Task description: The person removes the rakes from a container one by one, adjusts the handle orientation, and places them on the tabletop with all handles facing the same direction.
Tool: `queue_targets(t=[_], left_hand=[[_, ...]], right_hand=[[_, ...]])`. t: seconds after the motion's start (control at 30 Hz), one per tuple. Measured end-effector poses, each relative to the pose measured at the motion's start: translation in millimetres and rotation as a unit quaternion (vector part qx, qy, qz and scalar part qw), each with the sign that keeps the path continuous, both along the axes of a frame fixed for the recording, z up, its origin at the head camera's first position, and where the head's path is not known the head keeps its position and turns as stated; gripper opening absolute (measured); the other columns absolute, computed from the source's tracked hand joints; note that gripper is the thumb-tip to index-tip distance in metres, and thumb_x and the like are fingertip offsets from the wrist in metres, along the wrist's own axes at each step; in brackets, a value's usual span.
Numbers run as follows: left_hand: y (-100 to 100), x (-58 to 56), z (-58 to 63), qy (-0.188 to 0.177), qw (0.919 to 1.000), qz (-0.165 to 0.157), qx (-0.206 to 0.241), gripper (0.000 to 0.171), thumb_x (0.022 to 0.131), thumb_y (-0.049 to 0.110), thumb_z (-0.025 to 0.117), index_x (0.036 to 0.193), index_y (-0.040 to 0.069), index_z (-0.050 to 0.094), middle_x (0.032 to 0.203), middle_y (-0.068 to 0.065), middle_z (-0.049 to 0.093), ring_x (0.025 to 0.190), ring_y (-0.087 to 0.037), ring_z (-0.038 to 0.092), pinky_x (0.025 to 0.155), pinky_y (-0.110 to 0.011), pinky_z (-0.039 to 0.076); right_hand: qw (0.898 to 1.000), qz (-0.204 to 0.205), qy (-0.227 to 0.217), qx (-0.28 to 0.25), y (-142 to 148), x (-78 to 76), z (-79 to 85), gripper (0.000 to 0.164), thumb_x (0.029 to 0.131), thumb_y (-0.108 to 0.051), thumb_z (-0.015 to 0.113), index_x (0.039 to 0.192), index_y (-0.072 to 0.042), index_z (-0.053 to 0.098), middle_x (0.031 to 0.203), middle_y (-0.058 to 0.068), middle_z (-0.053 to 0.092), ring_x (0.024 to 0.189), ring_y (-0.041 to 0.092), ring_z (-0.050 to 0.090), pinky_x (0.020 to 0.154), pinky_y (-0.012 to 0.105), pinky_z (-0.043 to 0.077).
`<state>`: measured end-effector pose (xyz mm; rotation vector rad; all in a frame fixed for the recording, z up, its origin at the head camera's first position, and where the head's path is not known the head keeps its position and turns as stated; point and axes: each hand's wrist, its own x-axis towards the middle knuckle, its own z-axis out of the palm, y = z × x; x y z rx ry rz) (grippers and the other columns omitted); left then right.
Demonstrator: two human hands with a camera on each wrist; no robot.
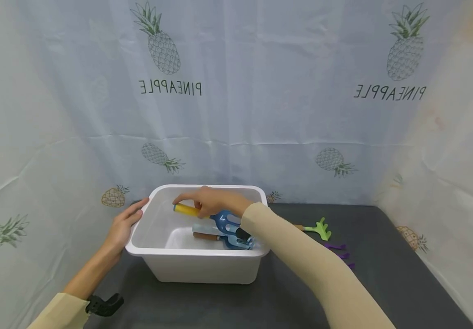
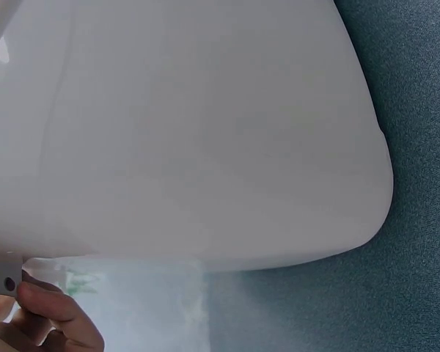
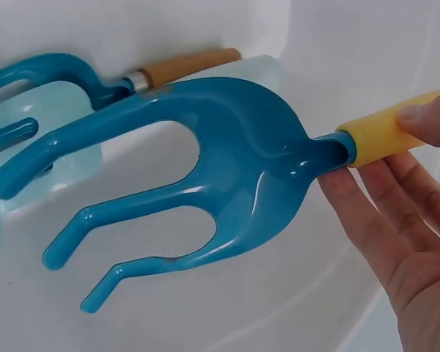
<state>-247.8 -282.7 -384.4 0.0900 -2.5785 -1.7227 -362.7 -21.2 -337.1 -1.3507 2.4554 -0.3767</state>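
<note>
My right hand (image 1: 215, 201) is inside a white plastic basin (image 1: 191, 267), holding a blue three-pronged hand rake (image 3: 235, 161) by its yellow handle (image 1: 186, 209). Thumb on one side and fingers on the other grip the handle in the right wrist view. Below the rake, a second blue hand rake (image 3: 66, 70) with a brown wooden handle (image 1: 205, 236) lies in the basin beside a pale blue tool (image 3: 59, 110). At the basin's left rim, my left hand (image 1: 119, 228) grips the edge, its fingers (image 2: 66, 315) curled there in the left wrist view.
Right of the basin on the dark table (image 1: 388, 269) lie a light green hand rake (image 1: 321, 229) and a purple pronged tool (image 1: 337, 246), both partly behind my right sleeve (image 1: 302, 265). A pineapple-print curtain (image 1: 252, 105) hangs behind and at both sides.
</note>
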Motion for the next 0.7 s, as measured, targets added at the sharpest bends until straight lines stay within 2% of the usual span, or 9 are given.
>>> queue_targets(t=[0.23,0.43,0.7], left_hand=[[0.5,1.1,0.1,0.002,1.0000,0.000,-0.003,0.052,0.113,0.027,0.035,0.162,0.010,0.032,0.168,-0.020,0.031,0.094,0.020,0.053,0.081,-0.012,0.049],[0.2,1.6,-0.9,0.007,1.0000,0.002,0.003,0.052,0.113,0.026,0.036,0.161,0.008,0.032,0.166,-0.023,0.032,0.094,0.019,0.054,0.081,-0.012,0.050],[0.6,1.0,-0.1,0.022,0.9998,-0.002,-0.001,0.051,0.112,0.022,0.038,0.160,0.006,0.034,0.164,-0.024,0.035,0.093,0.020,0.054,0.080,-0.013,0.051]], right_hand=[[1.000,0.008,0.012,-0.012,10.7,9.1,24.3,0.073,0.093,-0.002,0.066,0.153,-0.038,0.045,0.116,0.007,0.068,0.096,0.018,0.062,0.073,0.020,0.057],[0.999,0.012,-0.002,-0.035,23.1,15.6,53.0,0.075,0.092,0.001,0.064,0.155,-0.033,0.044,0.116,0.009,0.067,0.092,0.020,0.065,0.073,0.023,0.058],[0.997,0.011,0.045,-0.062,39.7,22.1,77.7,0.072,0.092,-0.004,0.065,0.154,-0.035,0.045,0.112,0.006,0.069,0.093,0.019,0.065,0.076,0.022,0.058]])
